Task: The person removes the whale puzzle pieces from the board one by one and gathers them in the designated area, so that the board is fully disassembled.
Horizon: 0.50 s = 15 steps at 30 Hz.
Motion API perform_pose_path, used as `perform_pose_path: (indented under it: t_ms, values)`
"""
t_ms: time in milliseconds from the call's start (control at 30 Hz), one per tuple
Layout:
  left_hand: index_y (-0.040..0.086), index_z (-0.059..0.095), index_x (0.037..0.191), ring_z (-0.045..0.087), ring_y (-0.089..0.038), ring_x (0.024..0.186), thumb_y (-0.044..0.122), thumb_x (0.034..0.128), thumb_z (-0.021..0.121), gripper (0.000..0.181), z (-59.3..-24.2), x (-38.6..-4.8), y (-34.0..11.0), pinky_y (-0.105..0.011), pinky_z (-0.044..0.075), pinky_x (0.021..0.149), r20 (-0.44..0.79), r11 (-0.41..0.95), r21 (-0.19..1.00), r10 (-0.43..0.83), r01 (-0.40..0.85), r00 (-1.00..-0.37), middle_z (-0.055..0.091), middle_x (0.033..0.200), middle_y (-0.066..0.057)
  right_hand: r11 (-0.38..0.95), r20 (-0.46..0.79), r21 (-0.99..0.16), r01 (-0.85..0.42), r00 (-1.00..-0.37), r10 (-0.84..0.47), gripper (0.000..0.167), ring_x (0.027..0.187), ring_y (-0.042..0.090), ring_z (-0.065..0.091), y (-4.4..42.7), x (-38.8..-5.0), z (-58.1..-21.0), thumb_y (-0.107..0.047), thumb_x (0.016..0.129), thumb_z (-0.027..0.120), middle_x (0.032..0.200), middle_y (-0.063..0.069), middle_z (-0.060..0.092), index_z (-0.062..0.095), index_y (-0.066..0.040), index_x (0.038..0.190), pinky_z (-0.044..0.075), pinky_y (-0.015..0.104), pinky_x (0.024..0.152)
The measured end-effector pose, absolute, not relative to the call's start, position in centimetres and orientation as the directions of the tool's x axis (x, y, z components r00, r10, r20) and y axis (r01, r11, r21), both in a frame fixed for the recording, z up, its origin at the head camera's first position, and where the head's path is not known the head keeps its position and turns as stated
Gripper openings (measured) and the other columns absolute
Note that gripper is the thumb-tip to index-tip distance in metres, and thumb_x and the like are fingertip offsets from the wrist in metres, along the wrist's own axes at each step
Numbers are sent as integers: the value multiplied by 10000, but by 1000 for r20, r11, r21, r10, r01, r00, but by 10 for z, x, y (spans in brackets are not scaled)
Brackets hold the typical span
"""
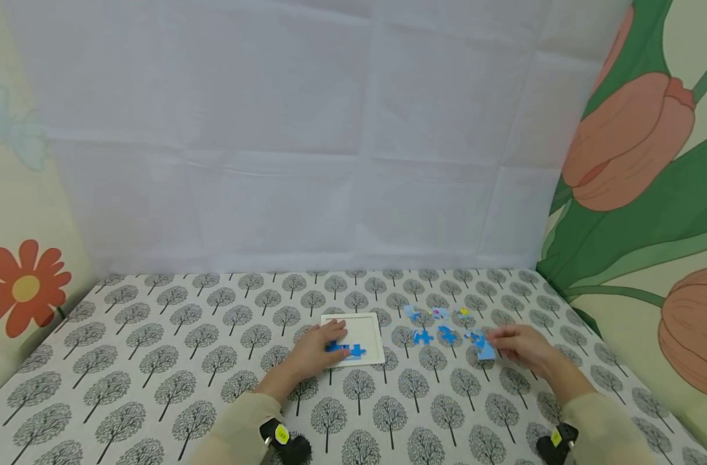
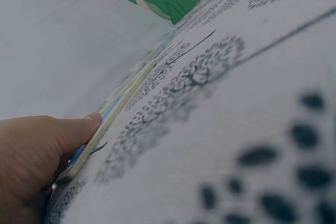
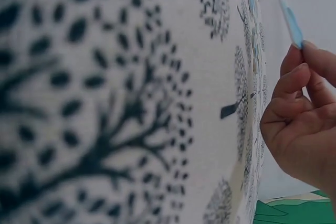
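Note:
My left hand point(image 1: 319, 347) lies across the left side of a white puzzle tray point(image 1: 365, 323). Its thumb point(image 2: 84, 129) rests over the tray's near edge, while its other fingers are mostly hidden in the left wrist view. Blue puzzle pieces point(image 1: 355, 351) sit inside the tray along its near side, partly under the hand. To the right, my right hand point(image 1: 522, 344) pinches a light blue puzzle piece point(image 3: 294, 24) between thumb and fingertips, raised above the cloth. In the head view that piece overlaps a loose blue piece beside it.
Loose puzzle pieces lie right of the tray: blue ones point(image 1: 423, 337) in a nearer row, and a pinkish one point(image 1: 441, 313) and a yellow one point(image 1: 463, 312) farther back. A tree-print cloth point(image 1: 214, 387) covers the table. A white sheet point(image 1: 272, 129) hangs behind it.

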<state>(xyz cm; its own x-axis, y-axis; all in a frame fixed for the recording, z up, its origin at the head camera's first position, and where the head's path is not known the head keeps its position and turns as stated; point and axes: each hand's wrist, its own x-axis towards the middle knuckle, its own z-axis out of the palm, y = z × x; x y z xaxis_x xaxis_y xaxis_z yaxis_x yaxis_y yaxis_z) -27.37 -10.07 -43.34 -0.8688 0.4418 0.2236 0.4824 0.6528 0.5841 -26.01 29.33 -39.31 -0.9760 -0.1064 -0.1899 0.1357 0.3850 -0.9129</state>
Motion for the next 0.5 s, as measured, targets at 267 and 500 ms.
perform_pose_path:
  t_ms: [267, 500]
  values:
    - [-27, 520, 1165, 302, -267, 1210, 265, 794, 618, 482, -433, -273, -100, -419, 147, 1006, 212, 656, 590, 436, 470, -875, 419, 1277, -120, 447, -214, -880, 161, -974, -71, 212, 640, 140, 494, 297, -261, -402, -121, 798, 608, 786, 5, 574, 625, 28, 947, 432, 281, 564]
    - [-34, 521, 1161, 297, -277, 1211, 254, 792, 621, 479, -432, -272, -100, -428, 139, 1006, 208, 644, 608, 435, 464, -876, 414, 1279, -124, 486, -207, -860, 156, -977, -53, 168, 624, 144, 507, 296, -261, -406, -91, 796, 600, 727, 6, 570, 628, 31, 908, 427, 281, 545]
